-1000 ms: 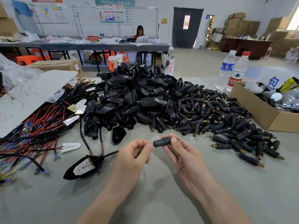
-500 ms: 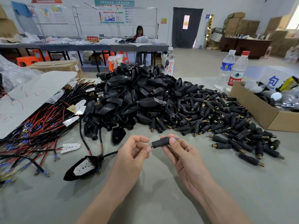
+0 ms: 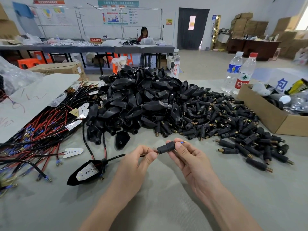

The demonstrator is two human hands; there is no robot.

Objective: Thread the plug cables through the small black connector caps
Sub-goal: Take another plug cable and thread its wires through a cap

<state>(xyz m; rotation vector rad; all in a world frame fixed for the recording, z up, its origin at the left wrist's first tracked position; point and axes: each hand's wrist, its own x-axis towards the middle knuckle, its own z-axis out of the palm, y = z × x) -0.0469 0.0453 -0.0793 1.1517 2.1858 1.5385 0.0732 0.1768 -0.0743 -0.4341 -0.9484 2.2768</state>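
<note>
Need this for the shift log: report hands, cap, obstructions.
Right hand gripping small black cylindrical plastic connector cap. Left hand pinching thin cable just behind it; blue-sleeved cable tip out the far end. Nothing in the way.

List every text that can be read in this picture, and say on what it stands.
"京白开": white-capped bottle, in red characters.
"不合格区": red sign, far back.
"包": white sheet, far right, in blue.
"农夫山泉": red-capped bottle, on its label.
Wall posters: too small to read.
</note>
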